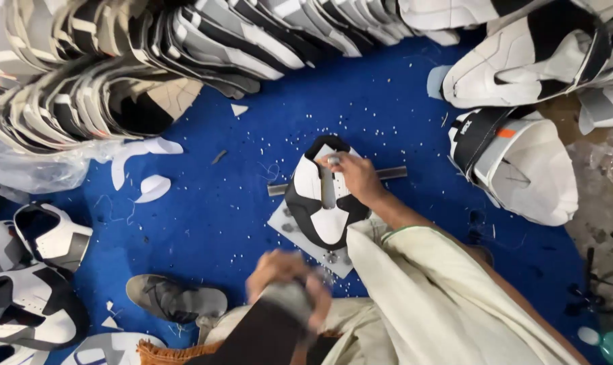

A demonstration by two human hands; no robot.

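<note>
Head view, looking down at a blue floor mat (387, 88) littered with small white punch-outs and offcuts.

Right hand (357, 177): reaches forward, fingers pressed on the top end of a black-and-white shoe upper (323, 199), near its lace slot. Grip narrow, fingertips pinching at the upper's edge; it holds the piece flat.

The shoe upper lies at mid-frame on a small grey plate (289, 226) with round studs, and across a dark metal bar (394, 173) that sticks out on both sides of it. Upper, plate and bar are touching; all rest on the mat.

Left hand (286, 277): raised near the lap, blurred by motion. It is closed around something grey, but I cannot tell what the thing is. Well apart from the upper.

Cream sleeve (414, 270) runs from the right wrist back to the lower right.

Surroundings: a long fanned row of stacked uppers (117, 74) curves along the top and left edge. More white-and-black uppers (522, 61) are piled at upper right, one with an orange tab just below. Loose uppers lie at lower left. A grey shoe (178, 297) sits on the mat just beside the lap. White scraps (151, 186) lie left of centre.
</note>
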